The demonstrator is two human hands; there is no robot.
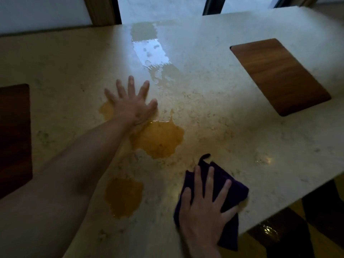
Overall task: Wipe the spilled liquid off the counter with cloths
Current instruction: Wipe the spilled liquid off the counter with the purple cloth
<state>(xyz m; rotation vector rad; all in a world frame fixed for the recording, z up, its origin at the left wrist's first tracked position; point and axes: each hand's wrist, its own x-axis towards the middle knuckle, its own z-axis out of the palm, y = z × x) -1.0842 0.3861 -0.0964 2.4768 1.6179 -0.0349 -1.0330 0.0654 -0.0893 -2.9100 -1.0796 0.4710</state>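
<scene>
Two amber puddles (158, 139) were seen on the counter (223, 101). Right hand (202, 211) was pressed flat, fingers spread, on the purple cloth (221, 183) near the counter's edge. Left hand (130, 103) was splayed flat, holding nothing.

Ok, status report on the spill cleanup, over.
Right hand flat on purple cloth near counter edge. Left hand spread, bare, beside the orange puddles. Puddles unwiped. Nothing in the way.

Dark purple cloth (221, 185) flat on pale counter (223, 101), beside amber, possibly sticky puddles (158, 140).
</scene>
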